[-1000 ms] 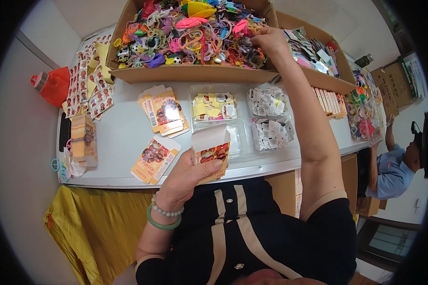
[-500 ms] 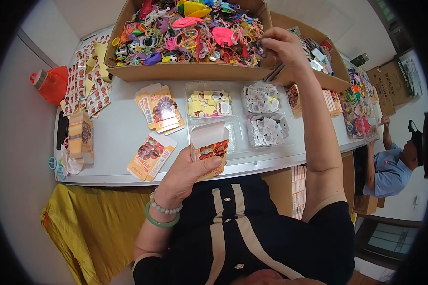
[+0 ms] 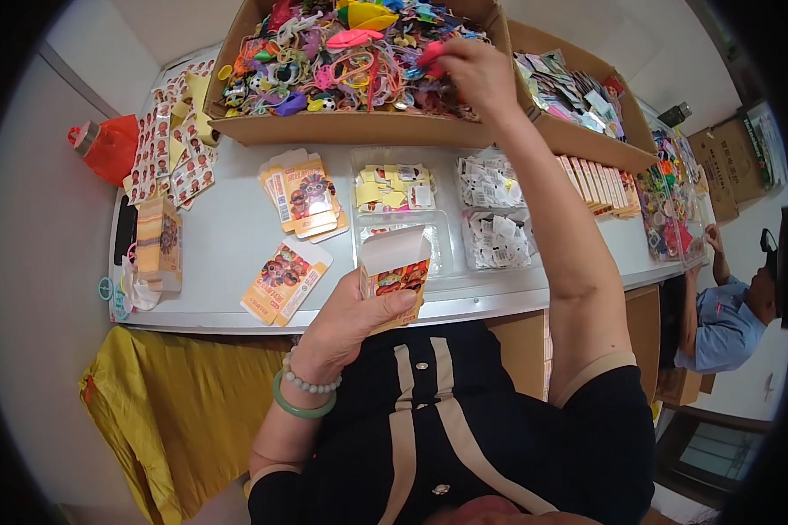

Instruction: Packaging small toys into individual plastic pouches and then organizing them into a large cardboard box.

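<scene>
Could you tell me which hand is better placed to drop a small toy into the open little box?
Right: the right hand is already in the toy carton, pinching a red piece, while the left hand is occupied holding the open little box.

Small printed carton [image 3: 394,276] with open top flap, held upright above the tabletop edge, red toy piece [image 3: 432,58] pinched over the cardboard box of colourful trinkets [image 3: 341,127]

the left hand [image 3: 350,319] grips a small open printed carton [image 3: 396,273] at the white table [image 3: 228,236] edge; the right hand [image 3: 474,70] pinches a red trinket [image 3: 431,54] inside the cardboard box [image 3: 341,127] of colourful toys.
</scene>
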The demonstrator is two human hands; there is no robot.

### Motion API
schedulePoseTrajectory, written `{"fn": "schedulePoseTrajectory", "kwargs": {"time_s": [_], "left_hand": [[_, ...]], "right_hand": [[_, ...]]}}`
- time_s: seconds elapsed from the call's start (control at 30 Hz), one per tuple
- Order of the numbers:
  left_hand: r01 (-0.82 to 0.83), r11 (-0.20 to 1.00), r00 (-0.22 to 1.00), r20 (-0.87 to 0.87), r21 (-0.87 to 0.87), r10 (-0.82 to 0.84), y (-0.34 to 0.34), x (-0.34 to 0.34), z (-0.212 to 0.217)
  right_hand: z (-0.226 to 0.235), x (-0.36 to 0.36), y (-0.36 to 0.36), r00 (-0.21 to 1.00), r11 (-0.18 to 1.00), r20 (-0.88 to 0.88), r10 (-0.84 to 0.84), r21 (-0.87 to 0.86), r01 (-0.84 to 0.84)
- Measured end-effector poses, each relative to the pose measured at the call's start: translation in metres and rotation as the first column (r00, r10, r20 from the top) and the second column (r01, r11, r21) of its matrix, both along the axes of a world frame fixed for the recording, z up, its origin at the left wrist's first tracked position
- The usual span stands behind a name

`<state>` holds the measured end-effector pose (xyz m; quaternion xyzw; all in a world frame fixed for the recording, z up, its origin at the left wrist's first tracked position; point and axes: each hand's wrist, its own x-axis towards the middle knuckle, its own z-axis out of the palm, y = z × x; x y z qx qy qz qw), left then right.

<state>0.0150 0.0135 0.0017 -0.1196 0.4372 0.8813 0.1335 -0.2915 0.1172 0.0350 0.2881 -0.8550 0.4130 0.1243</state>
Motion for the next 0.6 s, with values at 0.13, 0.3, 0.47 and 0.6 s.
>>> {"fn": "schedulePoseTrajectory", "kwargs": {"time_s": [0.13,0.3,0.47,0.6], "left_hand": [[-0.046,0.999,0.999,0.000,0.013,0.046,-0.003,0.000,0.002],[-0.021,0.999,1.000,-0.017,0.043,0.021,0.001,0.000,0.002],[0.022,1.000,0.999,-0.037,-0.016,-0.022,0.001,0.001,0.002],[0.014,0.996,0.997,-0.076,-0.086,-0.021,0.001,0.004,0.004]], "right_hand": [[0.015,-0.013,0.032,0.955,0.911,0.197,0.219,-0.393,-0.128],[0.030,-0.014,0.051,0.765,0.761,0.440,0.470,-0.641,-0.098],[0.041,0.023,0.061,0.684,0.778,0.514,0.518,-0.615,-0.127],[0.059,0.119,0.046,0.691,0.751,0.421,0.588,-0.600,-0.274]]}}
